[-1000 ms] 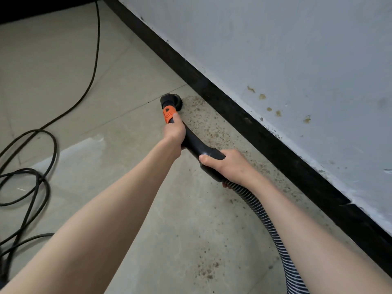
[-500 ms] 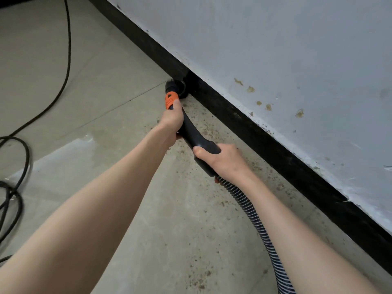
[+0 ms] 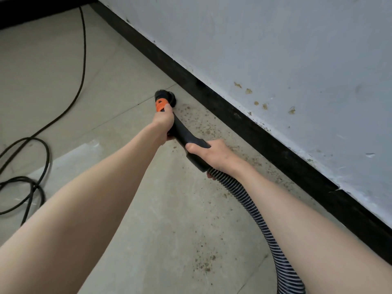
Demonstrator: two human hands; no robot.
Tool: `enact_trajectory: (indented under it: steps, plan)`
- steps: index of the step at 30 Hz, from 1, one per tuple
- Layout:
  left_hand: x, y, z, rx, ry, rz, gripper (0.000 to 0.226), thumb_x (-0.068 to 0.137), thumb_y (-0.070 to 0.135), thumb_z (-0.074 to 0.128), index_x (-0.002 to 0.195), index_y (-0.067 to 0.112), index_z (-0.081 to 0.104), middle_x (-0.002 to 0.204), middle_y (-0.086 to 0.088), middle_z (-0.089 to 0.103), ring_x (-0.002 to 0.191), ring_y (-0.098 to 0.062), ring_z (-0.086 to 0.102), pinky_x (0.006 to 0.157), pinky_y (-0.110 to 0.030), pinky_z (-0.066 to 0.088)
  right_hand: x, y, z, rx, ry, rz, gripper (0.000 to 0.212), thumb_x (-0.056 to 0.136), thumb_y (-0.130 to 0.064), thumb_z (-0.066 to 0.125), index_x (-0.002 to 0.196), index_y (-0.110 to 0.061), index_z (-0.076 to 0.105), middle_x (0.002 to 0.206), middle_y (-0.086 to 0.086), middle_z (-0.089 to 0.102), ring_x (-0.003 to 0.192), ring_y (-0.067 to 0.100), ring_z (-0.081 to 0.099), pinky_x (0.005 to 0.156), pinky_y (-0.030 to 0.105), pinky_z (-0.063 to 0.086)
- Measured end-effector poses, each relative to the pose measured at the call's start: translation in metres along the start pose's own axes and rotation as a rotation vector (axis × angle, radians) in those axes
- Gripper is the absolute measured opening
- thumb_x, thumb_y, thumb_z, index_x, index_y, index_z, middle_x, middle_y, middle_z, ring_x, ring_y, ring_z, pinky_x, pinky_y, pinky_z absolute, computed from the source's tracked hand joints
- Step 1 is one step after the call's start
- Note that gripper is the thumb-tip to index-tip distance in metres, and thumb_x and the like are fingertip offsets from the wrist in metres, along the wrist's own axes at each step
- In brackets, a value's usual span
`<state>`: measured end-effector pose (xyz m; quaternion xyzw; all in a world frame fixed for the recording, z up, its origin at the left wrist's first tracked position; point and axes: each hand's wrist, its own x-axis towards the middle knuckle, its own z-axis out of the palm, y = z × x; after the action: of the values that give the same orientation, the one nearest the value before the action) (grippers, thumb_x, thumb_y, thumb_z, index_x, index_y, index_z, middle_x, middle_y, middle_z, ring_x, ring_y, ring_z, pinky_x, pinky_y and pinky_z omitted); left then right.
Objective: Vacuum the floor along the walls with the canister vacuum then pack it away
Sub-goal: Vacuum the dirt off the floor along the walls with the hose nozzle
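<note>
A: Head view — left hand (image 3: 163,120) wrapped around the front of the black handle (image 3: 187,137), just behind the orange collar (image 3: 160,104). Fingers curled tight on it.

B: Right hand (image 3: 214,154) clamped on the rear of the same handle, thumb along the top, right where the ribbed hose (image 3: 253,211) joins.

A: Round brush (image 3: 165,96) down on the floor (image 3: 118,115), near the black skirting (image 3: 244,122) but apart from it. Bristle contact hard to judge.

B: Brown grit (image 3: 200,124) scattered over the tiles between brush and skirting, more beside the hose lower down.

A: Hose running from the right hand to the bottom edge, under the right forearm. Canister out of view.

B: Grey wall (image 3: 275,49) above the skirting, spotted with small tan stains (image 3: 248,91). Black cable (image 3: 70,107) trailing along the left — looped on the floor near the left edge, well apart from the brush.
</note>
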<state>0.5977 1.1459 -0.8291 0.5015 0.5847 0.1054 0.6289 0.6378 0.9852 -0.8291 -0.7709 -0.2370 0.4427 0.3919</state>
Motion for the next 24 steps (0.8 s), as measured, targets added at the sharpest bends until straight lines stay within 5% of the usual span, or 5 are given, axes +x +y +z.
enact_trajectory:
  steps: [7,11,17,24]
  plan:
    - [-0.032,-0.060,-0.037,-0.097,0.132,-0.012,0.061,0.097,0.052,0.030,0.139,0.008,0.036,0.115,-0.007,0.047,0.098,-0.024,0.049,0.073,-0.037,0.047,-0.039,0.026,0.032,-0.056,-0.115,-0.031,0.033,0.077,-0.053,0.068,0.071,-0.021,0.064,0.059,-0.003,0.059,0.039,0.008,0.053,0.041,0.023,0.045]
    - [-0.051,-0.084,-0.045,-0.153,0.150,-0.057,0.064,0.097,0.053,0.030,0.142,0.008,0.032,0.133,-0.010,0.047,0.108,-0.026,0.051,0.083,-0.038,0.051,-0.057,0.033,0.030,-0.121,-0.149,-0.037,0.034,0.068,-0.057,0.069,0.068,-0.024,0.063,0.053,-0.007,0.058,0.039,0.011,0.053,0.040,0.022,0.043]
    - [-0.067,-0.095,-0.034,-0.143,0.109,-0.098,0.065,0.098,0.052,0.028,0.143,0.006,0.027,0.132,-0.012,0.047,0.110,-0.027,0.052,0.087,-0.041,0.053,-0.073,0.043,0.016,-0.131,-0.168,-0.027,0.047,0.057,-0.066,0.067,0.073,-0.022,0.067,0.056,-0.005,0.060,0.046,0.014,0.057,0.044,0.026,0.048]
    - [-0.059,-0.060,-0.006,-0.109,0.028,-0.089,0.062,0.098,0.051,0.027,0.143,0.008,0.028,0.131,-0.010,0.047,0.103,-0.026,0.051,0.068,-0.038,0.048,-0.058,0.039,-0.003,-0.067,-0.069,-0.007,0.035,0.078,-0.051,0.071,0.075,-0.017,0.068,0.054,-0.005,0.061,0.041,0.009,0.055,0.042,0.024,0.046]
